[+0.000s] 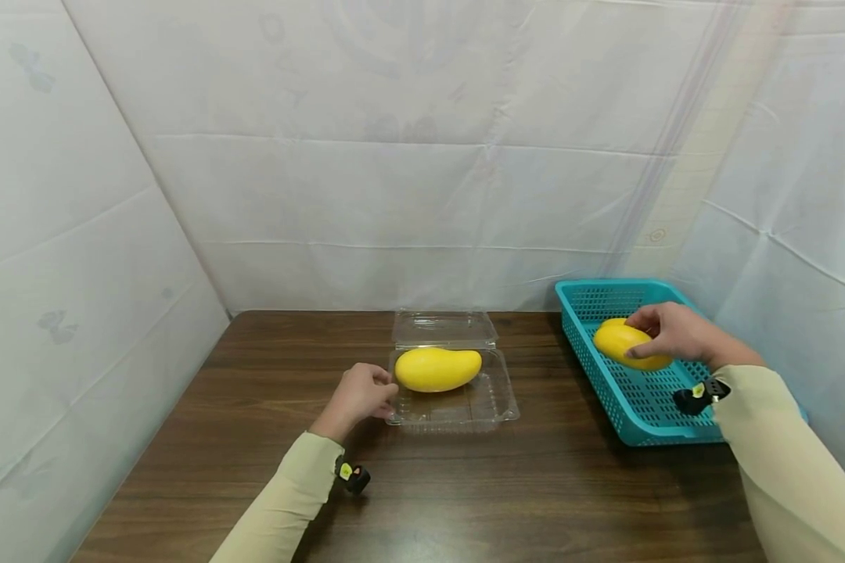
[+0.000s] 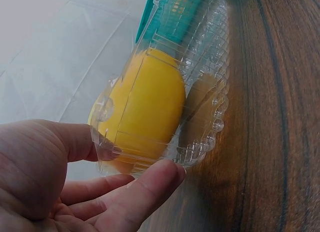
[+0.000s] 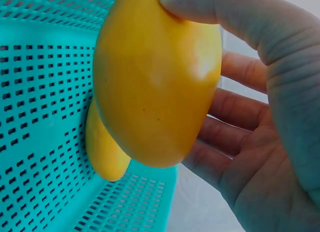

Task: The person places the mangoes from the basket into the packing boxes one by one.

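In the head view, a clear plastic clamshell container (image 1: pixel 496 395) lies with its lid folded back, and one yellow mango (image 1: pixel 436 370) rests in its base. My left hand (image 1: pixel 357 397) pinches the container's left edge; the left wrist view shows the plastic wall (image 2: pixel 125 100) between thumb and fingers. On the right, my right hand (image 1: pixel 679 336) grips a second yellow mango (image 1: pixel 621 344) over the teal basket (image 1: pixel 595 379). Another mango (image 3: pixel 104 147) lies inside the basket, partly hidden by the held one.
The brown wooden table (image 1: pixel 289 367) carries the container near its middle and the perforated basket at its right side. White cloth (image 1: pixel 394 195) hangs behind the table and along both sides.
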### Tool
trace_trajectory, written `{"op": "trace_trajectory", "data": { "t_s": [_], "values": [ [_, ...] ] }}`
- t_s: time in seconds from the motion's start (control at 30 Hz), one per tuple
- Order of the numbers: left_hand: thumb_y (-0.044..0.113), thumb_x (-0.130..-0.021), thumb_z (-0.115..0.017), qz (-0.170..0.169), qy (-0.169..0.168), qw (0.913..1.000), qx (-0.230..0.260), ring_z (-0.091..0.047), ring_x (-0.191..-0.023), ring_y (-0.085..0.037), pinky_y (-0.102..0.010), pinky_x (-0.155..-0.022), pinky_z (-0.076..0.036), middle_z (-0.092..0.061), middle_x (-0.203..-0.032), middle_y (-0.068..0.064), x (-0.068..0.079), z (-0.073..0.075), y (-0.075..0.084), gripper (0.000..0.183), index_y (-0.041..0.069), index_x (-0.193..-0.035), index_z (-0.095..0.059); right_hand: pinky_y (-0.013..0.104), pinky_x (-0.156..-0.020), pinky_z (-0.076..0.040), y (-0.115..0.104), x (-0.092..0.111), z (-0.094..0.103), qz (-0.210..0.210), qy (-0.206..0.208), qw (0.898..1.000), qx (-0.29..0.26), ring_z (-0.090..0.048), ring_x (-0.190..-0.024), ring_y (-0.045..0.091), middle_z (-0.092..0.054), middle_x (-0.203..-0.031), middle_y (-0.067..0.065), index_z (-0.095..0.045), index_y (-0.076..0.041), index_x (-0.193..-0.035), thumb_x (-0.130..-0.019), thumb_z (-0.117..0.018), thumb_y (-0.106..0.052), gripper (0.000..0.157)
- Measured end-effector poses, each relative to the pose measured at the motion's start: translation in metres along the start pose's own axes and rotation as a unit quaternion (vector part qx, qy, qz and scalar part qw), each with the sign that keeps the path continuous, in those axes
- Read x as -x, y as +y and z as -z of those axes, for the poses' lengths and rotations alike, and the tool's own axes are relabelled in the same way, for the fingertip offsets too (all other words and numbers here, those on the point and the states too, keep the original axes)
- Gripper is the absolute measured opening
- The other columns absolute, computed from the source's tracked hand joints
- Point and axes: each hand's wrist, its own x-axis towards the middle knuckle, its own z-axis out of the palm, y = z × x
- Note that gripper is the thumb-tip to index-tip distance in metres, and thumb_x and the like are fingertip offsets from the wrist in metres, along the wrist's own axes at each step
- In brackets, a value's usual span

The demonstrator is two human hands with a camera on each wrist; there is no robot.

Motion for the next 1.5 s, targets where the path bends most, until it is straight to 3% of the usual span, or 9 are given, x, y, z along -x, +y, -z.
{"op": "trace_trajectory", "data": {
  "t_s": [0.33,0.6,1.2,1.5],
  "values": [
    [0.009,-0.093,-0.066,0.000,0.002,1.0000,-0.002,-0.075,-0.064,-0.018,-0.032,-0.061,-0.064,-0.075,-0.102,-0.019,-0.001,0.000,-0.001,0.038,-0.008,-0.127,-0.065,0.023,-0.072,-0.056,-0.014,0.007,0.004,0.006,0.006,1.000,0.002,-0.066,-0.085,0.013,-0.076,-0.110,0.009,-0.069,0.000,-0.120,-0.082,-0.086,-0.032,0.053],
    [0.009,-0.093,-0.067,-0.003,0.005,1.0000,-0.007,-0.075,-0.065,-0.018,-0.031,-0.061,-0.064,-0.075,-0.102,-0.019,-0.001,0.000,-0.002,0.036,-0.008,-0.126,-0.066,0.023,-0.072,-0.056,-0.028,0.011,0.004,0.036,0.016,0.999,0.022,-0.065,-0.085,0.012,-0.076,-0.110,0.009,-0.071,-0.002,-0.119,-0.082,-0.086,-0.030,0.048],
    [0.009,-0.094,-0.067,0.007,0.002,0.9999,-0.011,-0.075,-0.065,-0.018,-0.032,-0.062,-0.064,-0.075,-0.099,-0.017,-0.002,0.001,-0.003,0.035,-0.007,-0.126,-0.066,0.025,-0.075,-0.057,-0.051,0.006,-0.008,0.052,0.024,0.998,0.025,-0.065,-0.089,0.016,-0.076,-0.105,0.003,-0.073,-0.008,-0.116,-0.079,-0.088,-0.029,0.045],
    [0.009,-0.094,-0.066,0.006,0.003,0.9999,-0.010,-0.075,-0.065,-0.017,-0.031,-0.062,-0.064,-0.074,-0.100,-0.017,-0.002,0.001,-0.004,0.036,-0.007,-0.126,-0.066,0.027,-0.074,-0.058,-0.064,0.002,-0.014,0.082,0.020,0.996,0.024,-0.066,-0.089,0.014,-0.075,-0.106,0.002,-0.073,-0.008,-0.117,-0.080,-0.087,-0.027,0.044]
  ]
}}
